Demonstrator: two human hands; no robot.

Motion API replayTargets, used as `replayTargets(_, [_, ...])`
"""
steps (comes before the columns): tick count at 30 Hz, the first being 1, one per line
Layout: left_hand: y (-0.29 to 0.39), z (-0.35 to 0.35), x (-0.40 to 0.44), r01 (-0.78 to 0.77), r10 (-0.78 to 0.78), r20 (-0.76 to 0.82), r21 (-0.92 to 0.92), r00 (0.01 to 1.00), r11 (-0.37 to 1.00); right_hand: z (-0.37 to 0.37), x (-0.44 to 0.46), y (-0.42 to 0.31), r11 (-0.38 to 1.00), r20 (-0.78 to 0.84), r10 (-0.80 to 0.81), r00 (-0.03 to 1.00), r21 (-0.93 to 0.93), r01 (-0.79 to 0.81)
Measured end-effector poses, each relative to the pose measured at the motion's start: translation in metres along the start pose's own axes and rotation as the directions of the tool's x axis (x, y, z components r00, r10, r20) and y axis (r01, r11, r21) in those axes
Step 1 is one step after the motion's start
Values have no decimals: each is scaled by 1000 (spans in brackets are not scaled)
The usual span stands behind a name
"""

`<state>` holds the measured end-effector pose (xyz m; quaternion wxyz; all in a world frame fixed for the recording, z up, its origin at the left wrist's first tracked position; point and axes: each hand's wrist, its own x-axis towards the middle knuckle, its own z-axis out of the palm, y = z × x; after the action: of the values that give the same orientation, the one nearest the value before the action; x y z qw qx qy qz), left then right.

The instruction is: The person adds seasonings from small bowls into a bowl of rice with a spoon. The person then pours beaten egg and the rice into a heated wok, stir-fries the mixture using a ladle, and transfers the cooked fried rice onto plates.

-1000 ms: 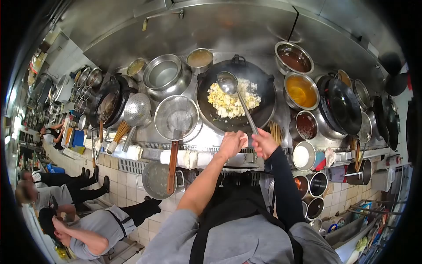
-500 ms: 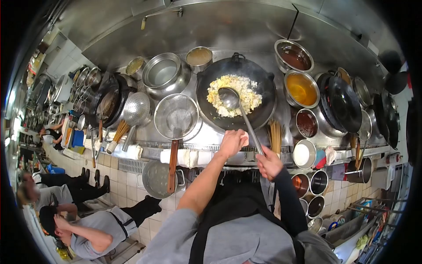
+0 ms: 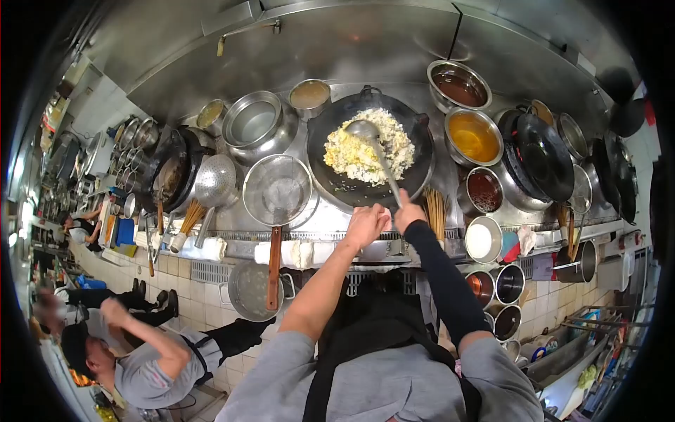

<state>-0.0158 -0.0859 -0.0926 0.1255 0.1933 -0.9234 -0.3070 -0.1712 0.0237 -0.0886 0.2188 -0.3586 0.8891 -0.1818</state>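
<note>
In the head view a black wok (image 3: pixel 327 179) holds fried rice with egg (image 3: pixel 344 156), pale grains mixed with yellow pieces. My right hand (image 3: pixel 409 213) is closed around the handle of a steel ladle (image 3: pixel 385 165), whose bowl rests at the upper part of the rice. At the wok's near edge my left hand (image 3: pixel 365 225) is closed on a cloth (image 3: pixel 387 219), of which only a pinkish-white bit shows. Whatever part of the wok lies under that hand is hidden.
Left of the wok lies a mesh strainer (image 3: pixel 278 190) with a wooden handle, near a steel pot (image 3: pixel 256 119). Bowls of yellow liquid (image 3: pixel 472 137) and dark sauce (image 3: pixel 460 88) stand right. A bamboo brush (image 3: pixel 436 211) is beside my right hand. Co-workers (image 3: pixel 148 369) are at left.
My right hand has moved forward and left, pushing the ladle toward the wok's far side. The rice has shifted and heaped up. A co-worker at left has moved an arm.
</note>
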Motion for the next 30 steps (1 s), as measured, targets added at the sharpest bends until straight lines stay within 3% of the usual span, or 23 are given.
replayTargets(1, [-1, -3, 2, -10, 10, -2, 6, 1000, 1000, 9, -12, -6, 995, -7, -104, 995, -9, 104])
replayTargets(4, [-3, -5, 4, -15, 15, 0, 1, 1000, 1000, -24, -71, -2, 987, 131, -149, 980, -35, 155])
replayTargets(7, [16, 1, 1, 98, -100, 10, 105, 995, 990, -108, -143, 7, 975, 183, -179, 967, -101, 200])
replayTargets(9, [45, -20, -21, 74, -71, -51, 62, 996, 995, -170, -193, -4, 989, 242, -141, 960, 2, 145])
replayTargets(10, [71, -52, -34, 45, -47, -101, -22, 994, 999, -182, -205, 22, 953, 165, -280, 946, 166, 253])
replayTargets(11, [95, -84, -47, 18, -32, -137, -108, 990, 994, -203, -218, 26, 937, 209, -273, 939, 277, 211])
replayTargets(12, [106, -102, -53, -37, 24, -175, -68, 984, 997, -224, -230, 30, 911, 252, -265, 931, 381, 156])
replayTargets(13, [108, -111, -49, -26, 13, -169, -75, 986, 997, -255, -233, 18, 916, 427, -143, 893, 399, -44])
replayTargets(14, [101, -103, -41, -7, -7, -153, -90, 988, 996, -253, -229, 26, 929, 429, -143, 892, 369, -28])
replayTargets(15, [87, -86, -32, 6, -21, -144, -101, 989, 995, -222, -212, 59, 936, 337, -259, 905, 317, 149])
replayTargets(16, [66, -50, -27, 48, -57, -103, -85, 993, 995, -202, -190, 57, 960, 296, -250, 922, 201, 196])
replayTargets(17, [45, -7, -31, -22, 33, -124, 90, 992, 996, -161, -163, 73, 920, 131, -362, 923, 212, 331])
replayTargets(18, [36, 13, -46, -59, 67, -98, 82, 993, 995, -143, -148, 61, 979, 156, -190, 969, 110, 174])
replayTargets(19, [35, 23, -58, -107, 113, -80, 74, 990, 991, -104, -133, 78, 973, 5, -212, 977, 94, 211])
replayTargets(21, [39, 29, -103, -107, 107, 3, 100, 994, 989, -117, -148, 38, 979, -58, -167, 984, 111, 173])
replayTargets(23, [63, 9, -142, -108, 104, 54, 78, 993, 991, -150, -175, 17, 979, 42, -127, 991, 163, 119])
replayTargets(25, [95, -22, -148, -127, 130, 21, -112, 991, 986, -192, -198, 9, 967, 142, -147, 979, 228, 112])
replayTargets(27, [131, -89, -106, -232, 233, -142, 28, 962, 972, -231, -218, 28, 938, 233, -220, 947, 317, 140])
replayTargets(29, [124, -106, -65, -110, 107, -148, -15, 983, 994, -247, -211, 41, 949, 395, -96, 914, 313, -35])
replayTargets(30, [110, -94, -49, -80, 74, -118, -43, 990, 996, -229, -195, 54, 946, 357, -133, 925, 323, 11])
